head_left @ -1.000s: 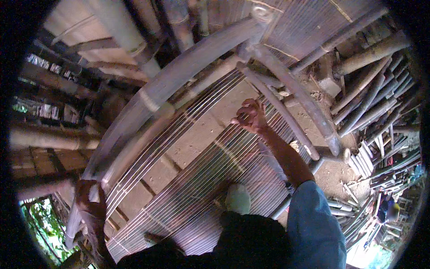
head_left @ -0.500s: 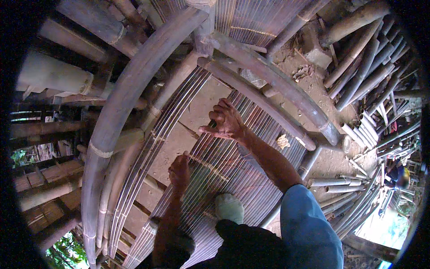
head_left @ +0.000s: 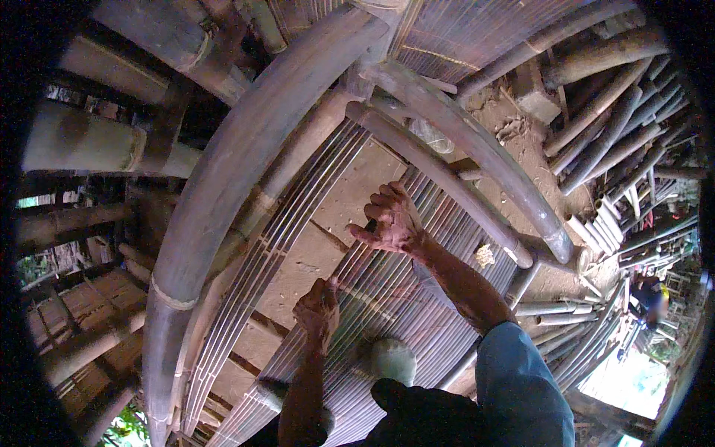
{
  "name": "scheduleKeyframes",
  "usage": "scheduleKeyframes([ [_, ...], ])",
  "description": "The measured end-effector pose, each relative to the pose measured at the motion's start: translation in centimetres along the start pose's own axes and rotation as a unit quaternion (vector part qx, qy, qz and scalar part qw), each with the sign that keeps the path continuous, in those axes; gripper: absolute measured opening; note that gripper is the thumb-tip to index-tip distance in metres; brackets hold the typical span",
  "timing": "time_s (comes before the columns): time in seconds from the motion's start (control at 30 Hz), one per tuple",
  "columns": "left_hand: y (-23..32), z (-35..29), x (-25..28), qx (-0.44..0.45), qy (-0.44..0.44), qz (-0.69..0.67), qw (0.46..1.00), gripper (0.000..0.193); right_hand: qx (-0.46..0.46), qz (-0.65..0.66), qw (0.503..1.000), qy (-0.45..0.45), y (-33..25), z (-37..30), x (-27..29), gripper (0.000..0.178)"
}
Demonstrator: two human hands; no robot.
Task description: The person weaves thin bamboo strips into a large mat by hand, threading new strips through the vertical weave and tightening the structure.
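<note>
My left hand [head_left: 316, 311] is closed, thumb against the curled fingers, over the near-left edge of a slatted bamboo mat [head_left: 380, 328]. Whatever it may pinch is too thin to make out. Farther up and to the right, my right hand [head_left: 391, 222] is raised above the same slats. Its fingers are curled in and its thumb points left; a small dark spot shows between them, and I cannot tell whether it is a held thing. A band of loose thin bamboo strips [head_left: 257, 261] runs along the left, apart from the mat.
A thick curved bamboo pole [head_left: 223, 164] arches along the left side. Another curved pole [head_left: 484, 149] and a straight rail [head_left: 439, 179] border the far right. Stacked bamboo poles [head_left: 611, 141] lie beyond. A pale crumpled bit [head_left: 484, 256] rests on the slats. Another person [head_left: 652, 298] is far right.
The whole view has shifted, so the frame and both hands sit slightly lower and farther right. The hands keep nearly the same poses above the slats.
</note>
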State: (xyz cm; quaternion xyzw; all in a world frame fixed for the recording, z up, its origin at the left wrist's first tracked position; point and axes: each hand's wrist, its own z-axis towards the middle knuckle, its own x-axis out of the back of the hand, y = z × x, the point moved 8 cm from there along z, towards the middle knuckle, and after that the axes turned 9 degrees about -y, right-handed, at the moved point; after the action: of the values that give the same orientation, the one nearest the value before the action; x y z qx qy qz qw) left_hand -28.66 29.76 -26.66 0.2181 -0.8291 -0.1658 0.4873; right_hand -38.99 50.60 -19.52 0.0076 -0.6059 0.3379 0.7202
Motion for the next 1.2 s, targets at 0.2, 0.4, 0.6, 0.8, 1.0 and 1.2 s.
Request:
scheduleKeyframes([
  [0.2,0.2,0.5,0.4,-0.022,0.002,0.006,1.0,0.039,-0.016,0.018,1.0,0.001,-0.2,0.8,0.3,0.04],
  [0.4,-1.8,0.6,-1.7,-0.047,0.013,0.029,0.998,0.033,-0.033,0.027,0.998,-0.036,0.1,0.1,-0.8,0.038],
  [0.6,0.1,0.0,0.2,-0.041,0.051,0.061,0.996,0.03,-0.043,0.009,0.999,0.025,-1.6,0.9,0.5,0.033],
  [0.8,2.0,-1.1,0.4,-0.165,0.095,0.131,0.973,0.013,-0.084,-0.006,0.995,0.045,-8.2,-5.5,2.2,0.042],
  [1.0,1.8,-1.2,0.6,-0.154,0.183,0.045,0.97,0.015,-0.158,-0.02,0.986,0.054,-7.9,-10.5,-0.2,0.021],
  [1.2,5.9,-2.5,2.9,-0.278,0.196,-0.103,0.935,0.021,-0.158,0.226,0.961,-0.014,-6.9,-10.2,-0.3,0.015],
])
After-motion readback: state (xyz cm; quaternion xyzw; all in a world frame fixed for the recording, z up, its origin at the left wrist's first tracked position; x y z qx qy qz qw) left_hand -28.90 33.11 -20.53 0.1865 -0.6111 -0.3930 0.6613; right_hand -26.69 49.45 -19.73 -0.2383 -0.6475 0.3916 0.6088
